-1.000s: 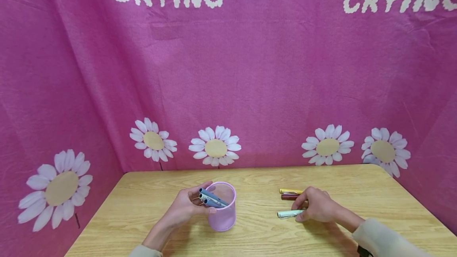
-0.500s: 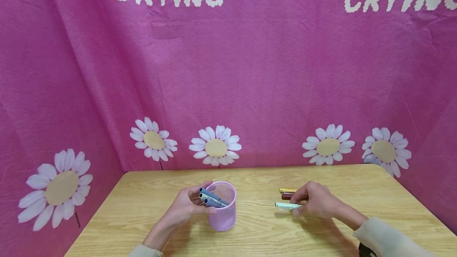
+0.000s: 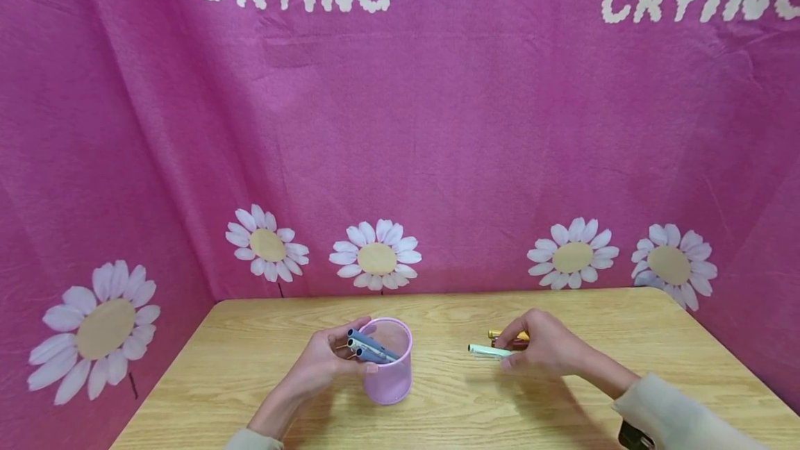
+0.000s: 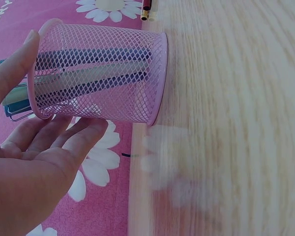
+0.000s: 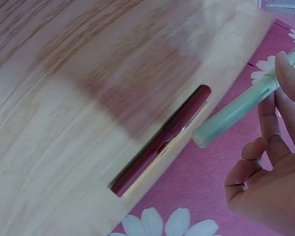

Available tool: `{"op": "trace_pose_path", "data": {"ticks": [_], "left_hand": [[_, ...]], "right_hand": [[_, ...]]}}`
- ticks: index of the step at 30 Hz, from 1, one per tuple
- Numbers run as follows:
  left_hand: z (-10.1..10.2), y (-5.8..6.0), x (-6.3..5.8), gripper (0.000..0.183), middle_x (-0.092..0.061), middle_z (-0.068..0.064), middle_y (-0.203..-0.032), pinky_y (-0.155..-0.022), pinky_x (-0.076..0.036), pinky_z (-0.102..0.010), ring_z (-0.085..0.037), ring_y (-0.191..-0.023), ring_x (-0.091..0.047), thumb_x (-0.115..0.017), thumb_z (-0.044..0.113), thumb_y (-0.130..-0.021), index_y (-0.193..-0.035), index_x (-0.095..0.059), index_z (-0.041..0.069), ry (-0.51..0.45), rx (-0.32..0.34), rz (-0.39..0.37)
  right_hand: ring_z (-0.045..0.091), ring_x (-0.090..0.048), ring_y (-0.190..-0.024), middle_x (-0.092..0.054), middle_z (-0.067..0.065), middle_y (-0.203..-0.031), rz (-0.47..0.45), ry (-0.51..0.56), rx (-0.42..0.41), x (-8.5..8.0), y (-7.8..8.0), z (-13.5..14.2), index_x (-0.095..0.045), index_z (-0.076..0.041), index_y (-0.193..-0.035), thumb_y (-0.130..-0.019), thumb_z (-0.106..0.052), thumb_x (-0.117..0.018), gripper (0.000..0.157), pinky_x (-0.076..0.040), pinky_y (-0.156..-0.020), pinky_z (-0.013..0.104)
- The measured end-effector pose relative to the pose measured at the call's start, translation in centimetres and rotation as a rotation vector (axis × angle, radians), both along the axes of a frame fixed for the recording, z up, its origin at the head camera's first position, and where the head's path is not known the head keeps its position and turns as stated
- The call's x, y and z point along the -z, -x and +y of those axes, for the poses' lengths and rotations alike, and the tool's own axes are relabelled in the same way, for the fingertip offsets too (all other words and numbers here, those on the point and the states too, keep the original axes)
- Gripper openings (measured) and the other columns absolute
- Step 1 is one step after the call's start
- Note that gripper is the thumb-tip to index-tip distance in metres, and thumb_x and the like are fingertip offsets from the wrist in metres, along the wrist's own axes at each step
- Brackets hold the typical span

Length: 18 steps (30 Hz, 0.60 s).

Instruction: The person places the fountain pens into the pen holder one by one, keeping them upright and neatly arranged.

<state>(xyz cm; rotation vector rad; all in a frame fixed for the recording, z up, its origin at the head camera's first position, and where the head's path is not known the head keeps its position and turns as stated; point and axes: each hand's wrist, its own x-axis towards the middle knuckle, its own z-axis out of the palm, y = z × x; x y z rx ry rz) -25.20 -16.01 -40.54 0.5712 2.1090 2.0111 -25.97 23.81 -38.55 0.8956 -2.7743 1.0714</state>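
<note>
In the head view my left hand (image 3: 315, 363) grips a pink mesh pen cup (image 3: 389, 387) by its rim and side. Several capped pens (image 3: 375, 349), dark blue and pale green, lean in the cup with their capped ends out over the rim; the left wrist view shows them through the mesh (image 4: 113, 105). My right hand (image 3: 546, 346) pinches a mint-green pen (image 5: 241, 110) between thumb and fingers, raised above the table. Beyond it a dark red pen (image 5: 162, 140) and a yellow pen (image 3: 496, 333) lie side by side, partly hidden by the right hand in the head view.
Both hands work over a light wood-grain table (image 3: 437, 422). Close behind its far edge hangs a magenta cloth (image 3: 469, 158) with daisies and white lettering, which also runs along the left and right sides.
My right hand has lifted the mint-green pen from the table and moved it left and away from me, nearer the cup. The left hand and the cup have stayed in place.
</note>
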Motion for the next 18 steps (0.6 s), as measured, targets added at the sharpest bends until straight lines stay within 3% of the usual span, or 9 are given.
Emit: {"op": "trace_pose_path", "data": {"ticks": [18], "left_hand": [[0.0, 0.0, 0.0, 0.083, -0.052, -0.028, -0.151, -0.103, -0.054, -0.035, -0.042, -0.132, -0.058, -0.087, -0.004, -0.082, -0.153, -0.045, -0.009, 0.01, -0.008, 0.002]], "right_hand": [[0.014, -0.054, -0.079, -0.076, -0.011, -0.089, -0.033, 0.065, 0.021, -2.5, -1.5, -2.6, -0.084, -0.018, -0.089, -0.077, -0.013, -0.094, 0.016, -0.042, -0.066, 0.023]]}}
